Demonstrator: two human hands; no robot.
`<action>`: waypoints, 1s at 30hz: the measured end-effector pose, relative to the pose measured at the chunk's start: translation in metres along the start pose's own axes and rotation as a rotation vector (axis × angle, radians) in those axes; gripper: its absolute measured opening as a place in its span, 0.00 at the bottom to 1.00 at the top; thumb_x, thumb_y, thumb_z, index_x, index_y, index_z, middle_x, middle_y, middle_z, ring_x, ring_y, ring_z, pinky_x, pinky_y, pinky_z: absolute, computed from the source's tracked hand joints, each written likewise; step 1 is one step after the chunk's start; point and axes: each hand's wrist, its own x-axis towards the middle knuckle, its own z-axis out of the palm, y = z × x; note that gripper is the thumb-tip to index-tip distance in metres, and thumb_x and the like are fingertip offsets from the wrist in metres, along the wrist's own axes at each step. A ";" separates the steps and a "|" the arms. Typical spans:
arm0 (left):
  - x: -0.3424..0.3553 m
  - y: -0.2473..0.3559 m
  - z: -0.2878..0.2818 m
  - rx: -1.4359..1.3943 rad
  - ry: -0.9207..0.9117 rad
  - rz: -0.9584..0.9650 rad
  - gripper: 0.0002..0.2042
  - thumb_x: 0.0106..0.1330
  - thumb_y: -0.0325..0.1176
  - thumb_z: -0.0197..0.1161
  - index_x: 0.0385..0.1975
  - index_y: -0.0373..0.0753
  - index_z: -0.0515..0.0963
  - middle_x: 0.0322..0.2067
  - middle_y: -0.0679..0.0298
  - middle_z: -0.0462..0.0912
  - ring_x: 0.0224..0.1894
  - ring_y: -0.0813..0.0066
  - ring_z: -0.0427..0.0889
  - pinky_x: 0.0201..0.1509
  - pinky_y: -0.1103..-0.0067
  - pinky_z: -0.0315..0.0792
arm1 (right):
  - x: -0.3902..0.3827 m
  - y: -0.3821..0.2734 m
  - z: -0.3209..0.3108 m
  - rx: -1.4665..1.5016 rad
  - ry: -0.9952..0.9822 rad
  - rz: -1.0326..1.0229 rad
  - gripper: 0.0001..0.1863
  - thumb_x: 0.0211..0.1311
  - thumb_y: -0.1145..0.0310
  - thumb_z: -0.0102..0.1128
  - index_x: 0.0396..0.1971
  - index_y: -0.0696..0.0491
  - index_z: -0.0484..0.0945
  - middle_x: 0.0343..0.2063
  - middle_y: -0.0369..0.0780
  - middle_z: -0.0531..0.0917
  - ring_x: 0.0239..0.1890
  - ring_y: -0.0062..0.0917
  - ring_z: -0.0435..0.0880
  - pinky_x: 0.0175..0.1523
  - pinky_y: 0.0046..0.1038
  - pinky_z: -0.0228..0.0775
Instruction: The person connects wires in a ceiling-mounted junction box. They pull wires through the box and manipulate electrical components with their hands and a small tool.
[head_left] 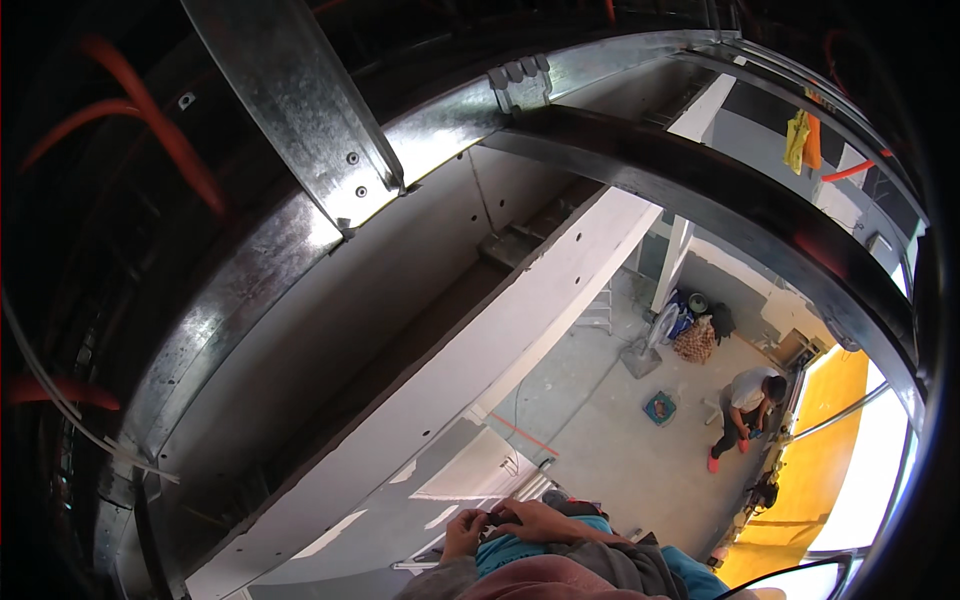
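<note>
At the lower edge, in front of my body, my left hand (463, 532) is closed, its fingers curled round something small and dark that I cannot make out. Just beside it my right hand (525, 518) bends its fingers over the same spot, largely hiding what is held. Both hands are low, over blue clothing (590, 525) at my waist.
Metal channels (290, 110) and a dark beam (680, 190) cross overhead near me. A board edge (440, 380) runs diagonally below. Orange conduits (150, 130) are at left. On the floor (610, 410) far below, a person (745, 400) crouches right, near a bucket (659, 406) and piled items (700, 330).
</note>
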 end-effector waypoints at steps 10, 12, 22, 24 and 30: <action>0.000 0.023 0.012 0.153 0.044 0.035 0.05 0.73 0.31 0.62 0.40 0.36 0.81 0.31 0.68 0.83 0.33 0.83 0.77 0.39 0.82 0.72 | -0.001 -0.022 -0.015 -0.085 0.061 0.062 0.24 0.64 0.61 0.66 0.58 0.53 0.75 0.44 0.49 0.88 0.49 0.44 0.87 0.55 0.39 0.77; -0.006 0.032 0.016 0.130 0.073 0.021 0.05 0.73 0.30 0.62 0.40 0.36 0.81 0.31 0.68 0.83 0.33 0.83 0.77 0.39 0.82 0.72 | 0.002 -0.018 -0.018 -0.124 0.082 0.059 0.25 0.63 0.61 0.66 0.59 0.51 0.76 0.41 0.48 0.89 0.46 0.43 0.88 0.51 0.38 0.78; -0.020 0.048 0.021 0.215 0.074 0.113 0.10 0.71 0.33 0.65 0.42 0.31 0.82 0.36 0.55 0.87 0.38 0.69 0.84 0.45 0.73 0.77 | 0.006 -0.019 -0.027 -0.191 0.032 0.049 0.20 0.64 0.59 0.65 0.55 0.45 0.81 0.39 0.46 0.89 0.43 0.41 0.88 0.50 0.38 0.79; -0.020 0.041 0.023 0.195 0.086 0.118 0.10 0.71 0.33 0.65 0.42 0.32 0.81 0.36 0.55 0.88 0.39 0.69 0.85 0.45 0.73 0.77 | 0.008 -0.019 -0.026 -0.215 0.042 0.056 0.18 0.64 0.58 0.64 0.53 0.45 0.82 0.37 0.46 0.89 0.42 0.41 0.88 0.49 0.38 0.79; -0.035 0.062 0.030 0.222 0.140 0.152 0.08 0.69 0.30 0.65 0.42 0.32 0.81 0.34 0.60 0.86 0.38 0.75 0.82 0.46 0.76 0.76 | 0.008 -0.030 -0.029 -0.272 0.049 0.026 0.13 0.68 0.56 0.60 0.45 0.46 0.85 0.35 0.46 0.88 0.38 0.41 0.88 0.46 0.39 0.78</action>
